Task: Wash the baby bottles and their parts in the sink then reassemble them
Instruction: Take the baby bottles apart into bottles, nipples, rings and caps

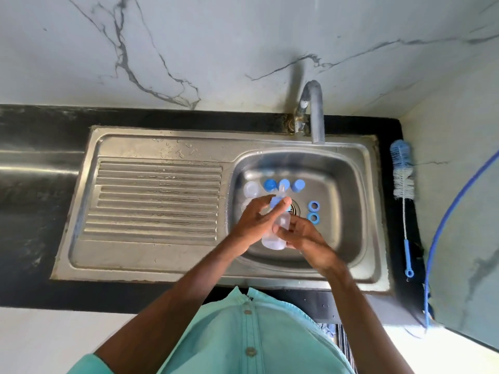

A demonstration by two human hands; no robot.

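Observation:
Over the steel sink basin [348, 184] I hold a clear baby bottle [275, 240], lying lengthwise with its teat end pointing away from me. My right hand [305, 236] grips the bottle's body. My left hand [256, 215] curls round the blue collar [275, 203] at its neck. On the basin floor behind stand three blue caps [270, 184], [284, 183], [298, 185] and a clear dome cover [251, 188]. Two blue screw rings [313, 205], [313, 218] lie right of the drain.
The tap [316, 114] curves over the basin's back edge; no water runs from it. A ribbed draining board [156, 201] fills the sink's left half. A blue and white bottle brush [403, 182] lies on the black counter to the right, beside a blue hose [456, 206].

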